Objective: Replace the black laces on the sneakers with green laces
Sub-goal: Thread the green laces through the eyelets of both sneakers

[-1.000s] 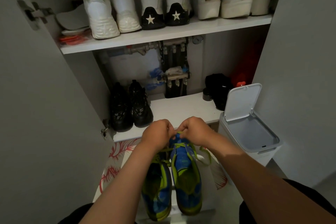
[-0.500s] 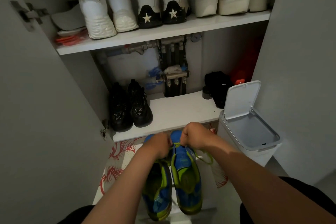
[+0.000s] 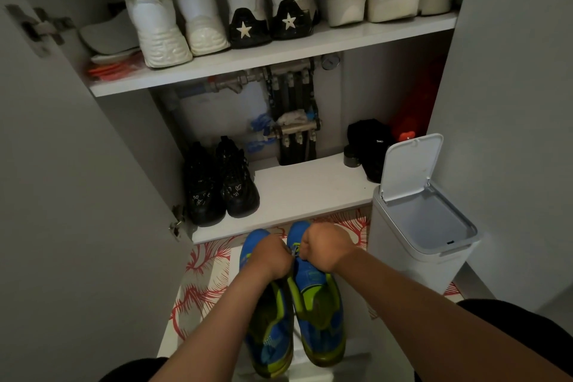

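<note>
Over the right sneaker (image 3: 319, 304), left hand (image 3: 269, 257) and right hand (image 3: 325, 248) are pinching green lace (image 3: 294, 250), any slipping grip risking slack.

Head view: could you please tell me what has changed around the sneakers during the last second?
The left hand and right hand moved back along the right sneaker toward the person, uncovering the blue toe caps. The green lace no longer hangs in a slack loop beside that sneaker; both hands still pinch it. The sneakers, open bin and shelved shoes stayed put.
</note>
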Demonstrator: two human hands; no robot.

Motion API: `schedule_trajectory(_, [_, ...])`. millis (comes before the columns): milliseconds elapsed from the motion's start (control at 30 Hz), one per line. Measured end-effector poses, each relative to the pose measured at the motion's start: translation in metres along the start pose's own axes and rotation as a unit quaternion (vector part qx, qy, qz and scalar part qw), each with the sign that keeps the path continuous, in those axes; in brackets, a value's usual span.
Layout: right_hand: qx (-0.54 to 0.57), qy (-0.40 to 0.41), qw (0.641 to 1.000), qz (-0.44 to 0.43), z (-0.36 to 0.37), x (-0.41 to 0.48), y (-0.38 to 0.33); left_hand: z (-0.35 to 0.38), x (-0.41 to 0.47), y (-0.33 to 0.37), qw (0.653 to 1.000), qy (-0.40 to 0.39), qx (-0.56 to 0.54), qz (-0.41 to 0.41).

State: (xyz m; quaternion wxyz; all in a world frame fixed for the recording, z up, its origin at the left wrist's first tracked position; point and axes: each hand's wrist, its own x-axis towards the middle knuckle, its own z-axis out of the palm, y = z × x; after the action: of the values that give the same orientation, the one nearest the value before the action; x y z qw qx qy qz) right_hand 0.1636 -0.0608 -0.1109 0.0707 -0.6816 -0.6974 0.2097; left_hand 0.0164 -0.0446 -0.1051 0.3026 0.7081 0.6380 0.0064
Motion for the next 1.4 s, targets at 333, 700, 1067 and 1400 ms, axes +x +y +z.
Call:
schedule_trajectory(333, [0.006, -0.004, 1.000, 0.015, 0.013, 0.005, -0.003, -0.002, 0.007, -0.008, 0.997, -0.019, -0.072, -0.021])
schedule_trajectory(700, [0.041, -0.021, 0.998, 0.046, 0.015, 0.009, -0.009, 0.000, 0.010, -0.008, 0.997, 0.036, 0.033, 0.059])
schedule_trajectory(1067, [0.044, -0.023, 0.999, 0.010, 0.006, 0.010, -0.002, -0.058, -0.004, -0.009, 0.978, 0.111, 0.148, 0.093])
schedule_trajectory(1400, [0.183, -0.058, 0.979, -0.063, -0.013, 0.015, -0.023, -0.082, -0.019, -0.014, 0.972, 0.070, -0.188, 0.125])
